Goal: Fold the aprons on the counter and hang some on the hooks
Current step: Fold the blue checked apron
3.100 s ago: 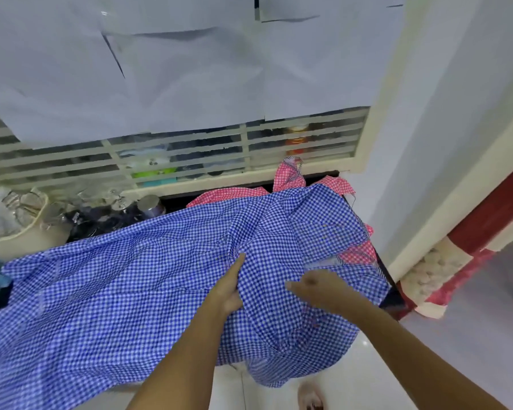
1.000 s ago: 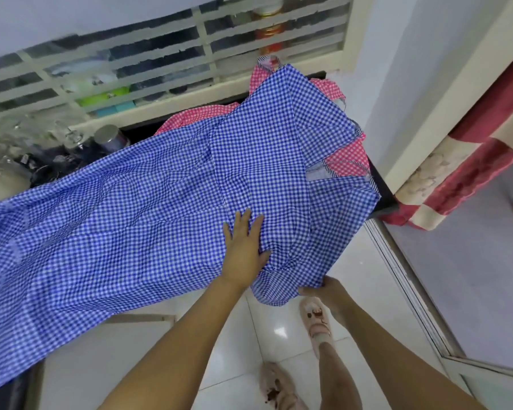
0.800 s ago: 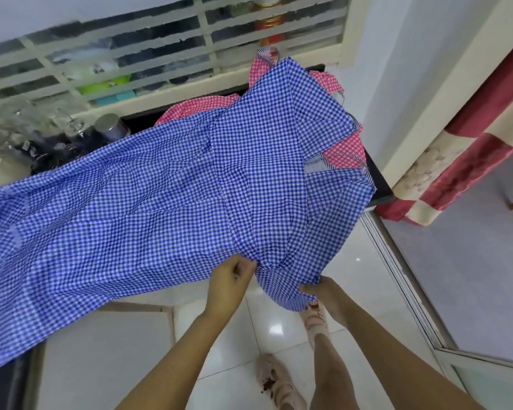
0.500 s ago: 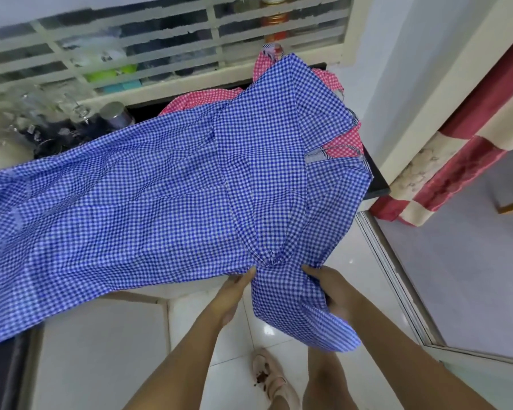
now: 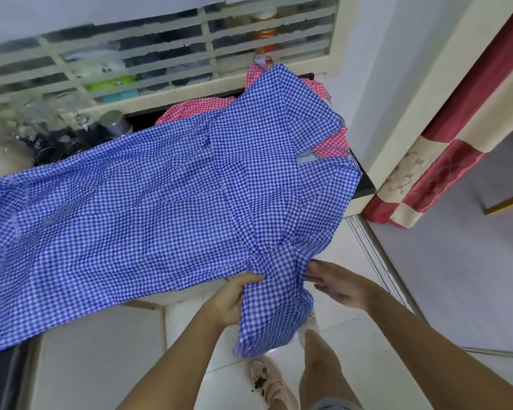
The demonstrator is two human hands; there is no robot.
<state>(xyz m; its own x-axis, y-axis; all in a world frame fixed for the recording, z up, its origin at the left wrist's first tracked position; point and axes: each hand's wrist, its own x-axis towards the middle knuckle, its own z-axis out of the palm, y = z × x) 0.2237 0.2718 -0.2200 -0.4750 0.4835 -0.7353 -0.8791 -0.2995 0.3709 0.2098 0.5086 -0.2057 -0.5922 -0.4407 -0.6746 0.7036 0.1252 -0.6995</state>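
Apron (image 5: 148, 208) in blue-and-white check, spread over our tabletop (image 5: 365, 183), bunched corner gripped by our left hand (image 5: 230, 300), right hand (image 5: 339, 287) straight-fingered against it

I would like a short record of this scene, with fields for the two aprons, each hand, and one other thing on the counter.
blue apron: spread on the counter, near part hangs over the edge
red apron: under the blue apron, shows at the far right
left hand: grips the bunched hanging part
right hand: fingers fairly straight, touches that part's right side
jar: upright, beyond the blue apron
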